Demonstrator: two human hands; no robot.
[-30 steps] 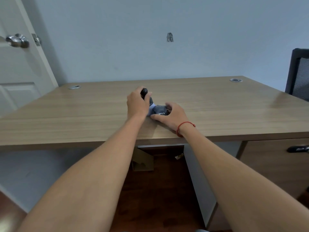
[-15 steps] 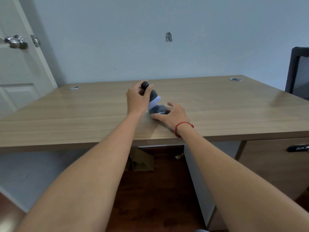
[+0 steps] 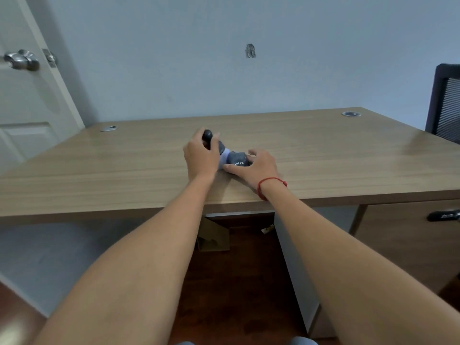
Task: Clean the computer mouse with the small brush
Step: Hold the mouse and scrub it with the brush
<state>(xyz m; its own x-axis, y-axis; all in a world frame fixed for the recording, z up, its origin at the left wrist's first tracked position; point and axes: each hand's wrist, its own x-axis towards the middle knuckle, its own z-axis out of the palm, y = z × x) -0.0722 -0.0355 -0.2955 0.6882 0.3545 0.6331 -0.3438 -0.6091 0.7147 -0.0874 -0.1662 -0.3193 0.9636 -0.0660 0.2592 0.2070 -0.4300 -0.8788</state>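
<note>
A dark grey computer mouse (image 3: 237, 160) with white lettering lies on the wooden desk (image 3: 323, 155) near its front edge. My right hand (image 3: 256, 168), with a red string at the wrist, holds the mouse from the right side and steadies it. My left hand (image 3: 200, 156) grips a small brush (image 3: 219, 148) with a dark rounded handle and a tuft of pale bristles. The bristles touch the left end of the mouse. The mouse's right side is hidden under my fingers.
Two round cable grommets (image 3: 108, 128) (image 3: 351, 114) sit at the desk's back corners. A white door with a metal knob (image 3: 22, 60) is at the left, a black mesh chair (image 3: 445, 105) at the right. A cardboard piece (image 3: 214, 235) lies under the desk.
The brush in my left hand has shifted a little over the mouse's left end, tilting up and back down. My right hand and the mouse have stayed in place.
</note>
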